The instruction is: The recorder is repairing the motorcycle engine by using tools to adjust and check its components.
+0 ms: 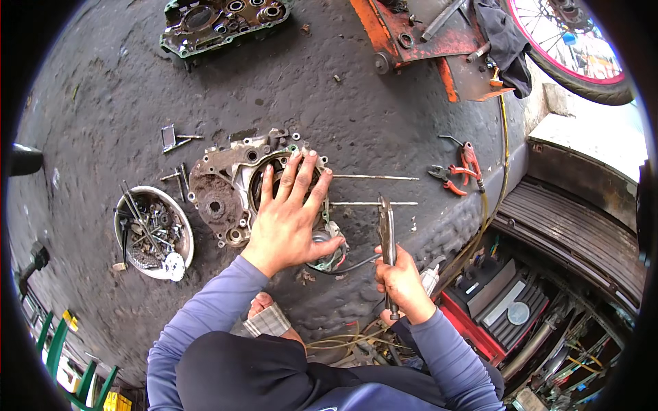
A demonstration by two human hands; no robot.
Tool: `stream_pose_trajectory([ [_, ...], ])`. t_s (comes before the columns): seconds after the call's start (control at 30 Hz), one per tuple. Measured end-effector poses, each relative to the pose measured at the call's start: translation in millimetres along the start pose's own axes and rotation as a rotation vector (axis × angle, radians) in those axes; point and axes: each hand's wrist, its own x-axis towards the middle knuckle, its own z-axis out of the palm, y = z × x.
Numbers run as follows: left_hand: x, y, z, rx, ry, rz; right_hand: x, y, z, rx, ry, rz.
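My left hand (288, 216) lies flat with its fingers spread on a dirty metal engine crankcase half (214, 181) on the dark ground. Out of the crankcase's right side stick two long thin stud bolts (373, 177), roughly parallel. My right hand (403, 279) is wrapped round a pair of locking pliers (388, 236), held upright in the picture. The jaws of the pliers are at the nearer stud, partway along it; whether they clamp it I cannot tell. A round part with a black cable (356, 264) sits at the crankcase's lower right, partly under my left thumb.
Left of the crankcase stands a white bowl (189, 240) of bolts and small parts. Red-handled pliers (467, 164) lie to the right. Another engine casing (226, 31) and an orange metal stand (384, 34) are at the far side. A red toolbox (456, 322) stands at near right.
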Motion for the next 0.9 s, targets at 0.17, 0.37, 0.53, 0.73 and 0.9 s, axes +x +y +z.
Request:
stream_pose_trajectory([
  [0.17,0.0,0.7,-2.1,0.000,-0.005,-0.001,3.9,-2.3,-9.5,0.025,-0.020,-0.053],
  [0.37,0.1,0.2,-2.1,0.009,-0.009,0.005,22.1,3.1,-31.9,-0.387,-0.090,0.059],
  [0.53,-1.9,0.5,-0.5,0.014,0.009,0.010,17.6,-11.6,-32.7,-0.178,-0.219,0.269],
  [0.73,-2.2,1.8,3.2,0.012,0.037,0.021,50.2,33.0,-41.9,0.029,-0.308,0.086],
  [0.9,-4.6,6.1,-5.6,0.056,0.057,0.054,90.5,47.1,-48.1,-0.047,-0.381,-0.021],
])
